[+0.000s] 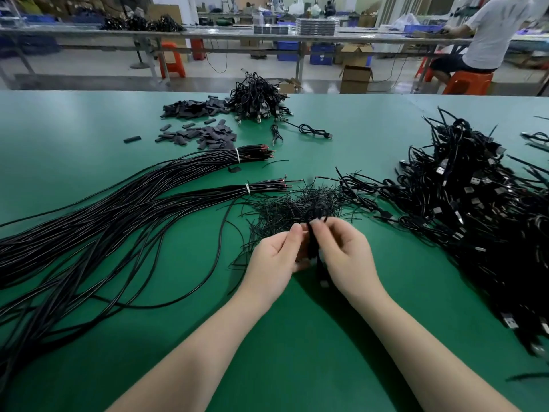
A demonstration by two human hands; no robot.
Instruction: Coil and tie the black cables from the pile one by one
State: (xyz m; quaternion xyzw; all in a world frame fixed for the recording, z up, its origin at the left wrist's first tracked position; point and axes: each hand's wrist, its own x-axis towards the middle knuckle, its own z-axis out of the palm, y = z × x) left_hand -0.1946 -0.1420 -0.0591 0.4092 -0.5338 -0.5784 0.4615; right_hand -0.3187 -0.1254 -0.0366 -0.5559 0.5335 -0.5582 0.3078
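We hold one coiled black cable [312,233] between both hands, raised a little above the green desk [326,337], right in front of us and just this side of the loose heap of thin black ties [291,203]. The left hand [276,257] has its fingers curled, thumb and forefinger pinching the bundle from the left; the right hand [344,251] is curled in the same way and pinches it from the right, fingertips meeting near the top of the coil. The two hands almost touch, with the cable squeezed between them.

The relation that matters is the bundle's axis. Its long side runs nearly upright, leaning slightly away from us: a loop shows above the fingers, and a plug end [324,283] hangs below, between the wrists. A tie, as we judge it, has to go across that axis, around the waist where the fingers are pinching. We cannot tell whether a tie is already wound there; the black strands blur together at that spot.

Both hands are equally near the coil. The pile of uncoiled cables [475,209] lies to our right, nearer the right hand, so that hand seems better placed to fetch the next one. The heap of finished bundles [258,98] sits far ahead, across the desk, slightly left.
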